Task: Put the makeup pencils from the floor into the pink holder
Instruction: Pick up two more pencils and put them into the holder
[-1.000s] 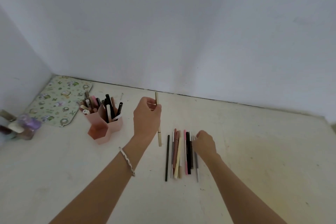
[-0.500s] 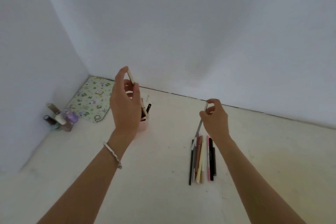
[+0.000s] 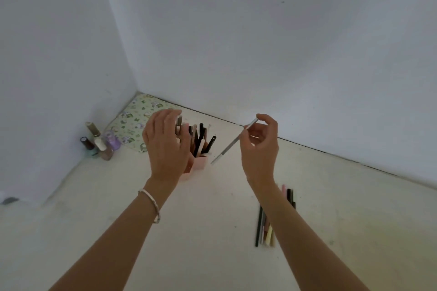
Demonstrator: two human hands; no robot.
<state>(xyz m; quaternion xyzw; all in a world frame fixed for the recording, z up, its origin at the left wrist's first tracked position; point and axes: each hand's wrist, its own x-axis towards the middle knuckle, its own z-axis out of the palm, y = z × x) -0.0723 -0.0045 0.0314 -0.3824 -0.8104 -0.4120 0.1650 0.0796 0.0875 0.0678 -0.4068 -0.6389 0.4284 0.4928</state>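
The pink holder [image 3: 199,163] stands on the floor, full of upright pencils [image 3: 201,139], partly hidden behind my left hand [image 3: 165,144]. That hand hovers over the holder with its fingers spread and nothing visibly in it. My right hand [image 3: 260,146] is raised to the right of the holder and pinches a thin grey pencil [image 3: 233,143], which slants down towards the holder. Several more pencils [image 3: 264,229] lie in a row on the floor, partly covered by my right forearm.
Nail polish bottles [image 3: 100,142] stand by the left wall. A green patterned mat [image 3: 132,120] lies in the corner behind the holder. White walls close in on the left and at the back.
My left hand has let go of the beige pencil at the holder and spread its fingers. My right hand has carried the grey pencil up and left towards the holder.
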